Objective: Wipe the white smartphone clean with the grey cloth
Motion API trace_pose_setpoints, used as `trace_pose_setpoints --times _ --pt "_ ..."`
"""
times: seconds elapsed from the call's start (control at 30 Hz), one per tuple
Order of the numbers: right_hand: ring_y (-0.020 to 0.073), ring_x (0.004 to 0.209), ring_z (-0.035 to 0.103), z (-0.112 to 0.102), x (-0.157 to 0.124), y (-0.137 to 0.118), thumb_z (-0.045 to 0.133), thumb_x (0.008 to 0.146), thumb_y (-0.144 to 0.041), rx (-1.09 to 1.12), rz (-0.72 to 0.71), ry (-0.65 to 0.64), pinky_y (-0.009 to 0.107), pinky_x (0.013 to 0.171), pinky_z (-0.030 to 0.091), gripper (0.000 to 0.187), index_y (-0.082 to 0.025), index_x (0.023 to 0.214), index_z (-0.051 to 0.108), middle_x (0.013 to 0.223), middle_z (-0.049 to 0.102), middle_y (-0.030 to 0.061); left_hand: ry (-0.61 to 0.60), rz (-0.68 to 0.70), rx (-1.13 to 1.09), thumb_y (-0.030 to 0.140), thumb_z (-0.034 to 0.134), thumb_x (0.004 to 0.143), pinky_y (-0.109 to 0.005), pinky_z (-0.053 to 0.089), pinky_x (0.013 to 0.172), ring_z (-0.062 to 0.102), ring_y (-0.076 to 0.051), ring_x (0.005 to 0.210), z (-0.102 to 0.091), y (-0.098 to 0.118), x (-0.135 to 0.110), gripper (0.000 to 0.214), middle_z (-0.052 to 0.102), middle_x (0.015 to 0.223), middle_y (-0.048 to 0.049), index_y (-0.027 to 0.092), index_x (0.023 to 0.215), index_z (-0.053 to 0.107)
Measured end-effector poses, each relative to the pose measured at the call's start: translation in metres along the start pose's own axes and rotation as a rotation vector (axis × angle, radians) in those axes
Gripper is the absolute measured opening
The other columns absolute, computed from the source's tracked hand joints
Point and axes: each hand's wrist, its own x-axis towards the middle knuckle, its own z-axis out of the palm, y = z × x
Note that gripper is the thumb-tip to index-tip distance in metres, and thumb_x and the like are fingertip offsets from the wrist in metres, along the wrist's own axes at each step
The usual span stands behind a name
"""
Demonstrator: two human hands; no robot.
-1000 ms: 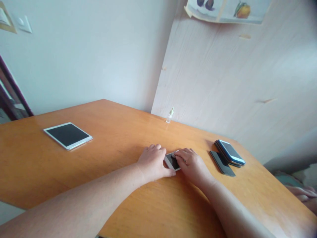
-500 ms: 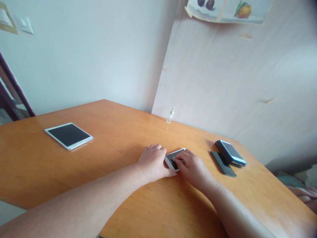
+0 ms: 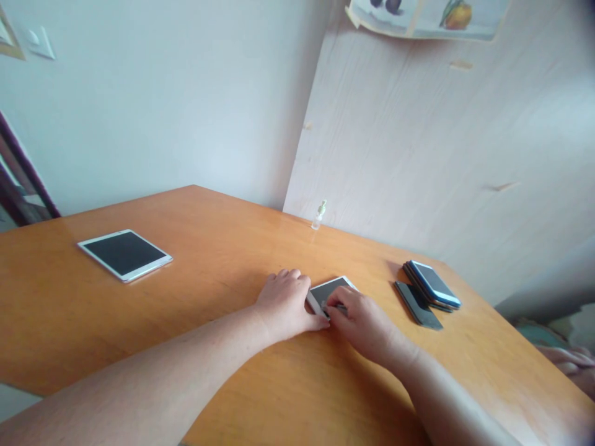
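A white smartphone [image 3: 330, 287] with a dark screen lies flat on the wooden table between my hands. My left hand [image 3: 286, 303] grips it along its left end, the thumb at the near corner and the fingers around the far side. Over the near part of the screen, my right hand [image 3: 360, 316] is closed in a pinch. A small whitish piece, perhaps a wipe, shows at its fingertips [image 3: 325, 305] against the glass. Most of that piece and the phone's right end are hidden by the right hand.
To the left lies a white tablet [image 3: 125, 255]. A small clear bottle [image 3: 318, 217] with a pale green top stands by the wall. On the right, a stack of phones [image 3: 434, 285] sits beside a dark phone [image 3: 418, 306]. Another person's hands [image 3: 569, 362] rest at the right edge.
My right hand has shifted slightly down and toward the near edge of the screen, uncovering more of its far part. My left hand keeps its hold. The whole view has tilted slightly.
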Motion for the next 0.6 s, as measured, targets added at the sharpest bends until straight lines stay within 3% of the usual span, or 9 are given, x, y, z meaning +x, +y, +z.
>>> trace_pose_setpoints --times 0.1,0.2,0.27,0.33,0.5,0.6 --pt "0.0145 0.069 0.056 -0.005 0.002 0.004 0.053 0.085 -0.023 0.016 0.063 -0.035 0.024 0.062 0.035 0.009 -0.022 0.081 0.061 0.078 0.065 0.0002 -0.004 -0.006 0.003 0.075 0.067 0.061 -0.039 0.044 0.079 0.058 -0.030 0.096 -0.001 -0.001 0.000 0.058 0.062 0.096 -0.0093 0.022 0.082 0.060" --pt "0.0163 0.067 0.056 -0.015 0.009 0.034 0.052 0.086 -0.025 -0.136 0.272 0.058 0.026 0.060 0.033 0.013 -0.020 0.080 0.062 0.072 0.064 0.0025 -0.023 -0.002 -0.003 0.074 0.069 0.059 -0.038 0.044 0.080 0.058 -0.030 0.098 -0.001 -0.001 0.000 0.058 0.062 0.098 -0.0092 0.022 0.082 0.060" --pt "0.0174 0.069 0.056 -0.017 0.012 0.046 0.052 0.086 -0.025 -0.211 0.332 0.103 0.026 0.060 0.032 0.013 -0.019 0.080 0.062 0.073 0.065 0.0042 -0.026 0.004 -0.011 0.072 0.070 0.059 -0.038 0.043 0.080 0.057 -0.030 0.099 -0.002 -0.001 0.001 0.057 0.062 0.099 -0.0093 0.022 0.083 0.061" --pt "0.0170 0.069 0.057 -0.012 0.010 0.040 0.052 0.086 -0.024 -0.192 0.301 0.099 0.026 0.061 0.032 0.012 -0.019 0.080 0.061 0.074 0.065 0.0041 -0.023 0.002 -0.014 0.072 0.071 0.059 -0.039 0.043 0.081 0.057 -0.031 0.099 -0.002 -0.001 0.001 0.056 0.062 0.099 -0.0095 0.022 0.083 0.061" --pt "0.0143 0.070 0.056 0.004 0.000 -0.004 0.053 0.084 -0.022 0.018 0.041 -0.019 0.024 0.060 0.034 0.008 -0.022 0.082 0.060 0.078 0.066 -0.0001 -0.018 -0.012 -0.011 0.075 0.066 0.062 -0.040 0.045 0.081 0.058 -0.031 0.099 -0.002 -0.001 0.001 0.057 0.062 0.099 -0.0102 0.022 0.082 0.060" --pt "0.0143 0.066 0.056 -0.001 0.004 0.008 0.053 0.084 -0.023 -0.010 0.128 -0.001 0.024 0.059 0.033 0.009 -0.022 0.079 0.061 0.074 0.065 0.0001 -0.008 -0.005 -0.003 0.074 0.068 0.060 -0.039 0.045 0.080 0.058 -0.031 0.099 -0.001 -0.002 0.001 0.057 0.062 0.098 -0.0099 0.022 0.083 0.060"
